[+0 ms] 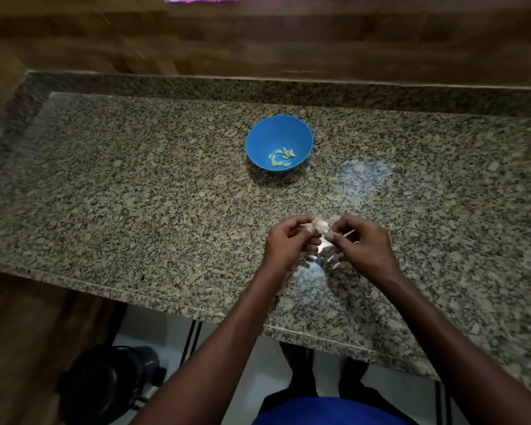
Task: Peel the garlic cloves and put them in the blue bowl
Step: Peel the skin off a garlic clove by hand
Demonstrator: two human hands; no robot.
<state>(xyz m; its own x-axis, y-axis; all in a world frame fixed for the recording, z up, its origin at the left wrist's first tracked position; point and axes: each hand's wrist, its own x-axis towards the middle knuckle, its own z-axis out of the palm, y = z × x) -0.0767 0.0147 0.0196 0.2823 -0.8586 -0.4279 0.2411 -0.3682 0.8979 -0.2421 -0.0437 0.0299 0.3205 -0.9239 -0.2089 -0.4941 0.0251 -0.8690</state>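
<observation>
A blue bowl (267,133) stands on the granite counter, beyond my hands, with several pale peeled garlic cloves (282,157) lying in its bottom. Nearer to me, my left hand (285,243) and my right hand (362,243) meet above the counter. Between their fingertips they pinch a whitish garlic clove (319,226) with loose papery skin sticking out. Both hands are closed on it. Bits of white garlic skin (328,256) lie on the counter under my hands, partly hidden by my fingers.
The speckled granite counter (135,194) has a raised back lip against a wooden wall (258,35). Its front edge runs diagonally below my forearms. Under the counter, at lower left, stands a dark rounded appliance (111,384) on a white floor.
</observation>
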